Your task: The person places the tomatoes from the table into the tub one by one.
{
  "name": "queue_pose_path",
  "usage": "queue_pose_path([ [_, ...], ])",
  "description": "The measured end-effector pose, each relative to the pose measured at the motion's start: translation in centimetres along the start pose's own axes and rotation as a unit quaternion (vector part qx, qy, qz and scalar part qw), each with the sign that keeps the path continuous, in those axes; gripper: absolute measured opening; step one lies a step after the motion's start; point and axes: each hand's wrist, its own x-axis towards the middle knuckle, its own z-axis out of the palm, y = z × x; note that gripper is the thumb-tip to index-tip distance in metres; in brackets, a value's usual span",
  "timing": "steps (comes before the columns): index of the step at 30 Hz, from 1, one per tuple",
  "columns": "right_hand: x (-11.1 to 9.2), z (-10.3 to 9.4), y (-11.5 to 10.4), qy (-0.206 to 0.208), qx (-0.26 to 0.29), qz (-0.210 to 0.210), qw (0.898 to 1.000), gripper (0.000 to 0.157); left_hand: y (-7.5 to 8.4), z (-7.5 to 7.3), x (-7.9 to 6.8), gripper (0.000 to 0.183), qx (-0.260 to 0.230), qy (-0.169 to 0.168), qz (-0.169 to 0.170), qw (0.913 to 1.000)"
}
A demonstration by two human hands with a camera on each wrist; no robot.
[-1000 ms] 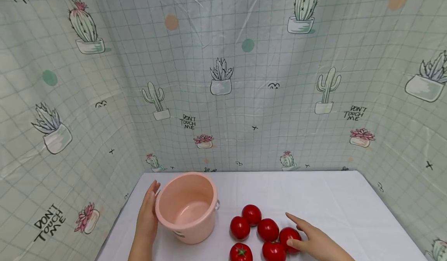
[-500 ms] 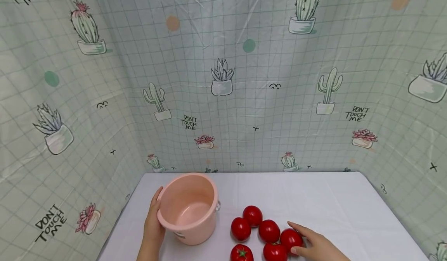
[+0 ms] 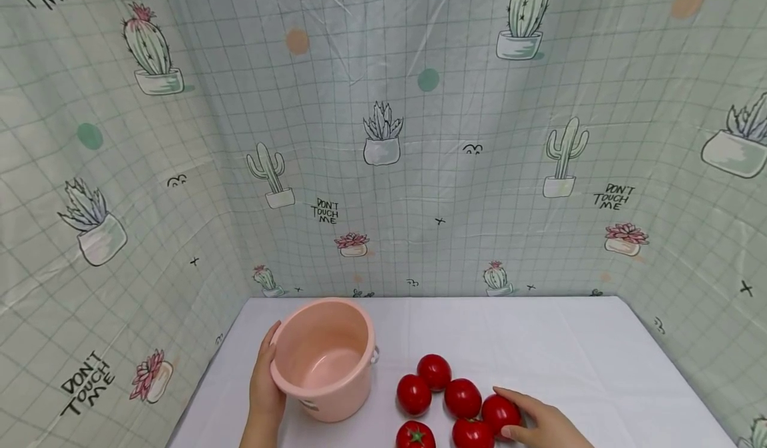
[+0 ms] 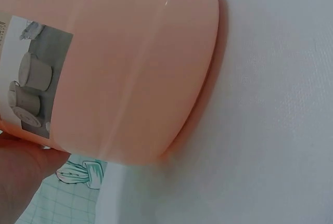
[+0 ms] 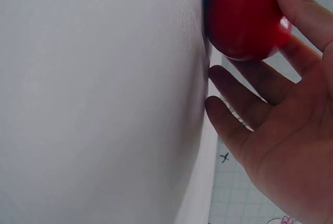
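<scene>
A pink bucket [image 3: 326, 395] stands upright on the left side of the table, its handle joint showing at the right. My left hand [image 3: 265, 385] rests along the bucket's left outside wall, fingers reaching up toward the rim. In the left wrist view, part of that hand [image 4: 23, 174] touches the wall below a printed label [image 4: 39, 78]. My right hand [image 3: 548, 425] has its thumb and forefinger around the rightmost red tomato [image 3: 500, 413], which sits on the table. The right wrist view shows the thumb against this tomato [image 5: 244, 16] and the other fingers spread behind and below it.
Several more red tomatoes [image 3: 463, 398] cluster between bucket and right hand, one with a green stem [image 3: 416, 436] at the front. A white cloth [image 3: 509, 335] covers the table. Cactus-print curtains [image 3: 419, 188] enclose the back and both sides.
My left hand has shifted right, closer in against the bucket. My right hand's fingers have come down around the rightmost tomato. The bucket and tomatoes have stayed in place.
</scene>
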Motion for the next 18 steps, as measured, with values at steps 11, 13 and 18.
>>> queue_pose_path([
  [11, 0.1, -0.4, -0.6, 0.024, -0.023, 0.035, 0.999, 0.078, -0.2, 0.1, 0.1, 0.051, 0.007, 0.012, 0.016, 0.9998],
  [13, 0.2, -0.7, -0.8, 0.026, -0.019, 0.039, 0.999, 0.08, -0.2, 0.2, 0.1, 0.05, 0.009, 0.016, 0.016, 0.9997],
  [18, 0.1, -1.5, -1.2, 0.033, -0.017, 0.029, 0.999, 0.08, -0.2, 0.1, 0.2, 0.05, 0.009, 0.019, 0.015, 0.9997],
])
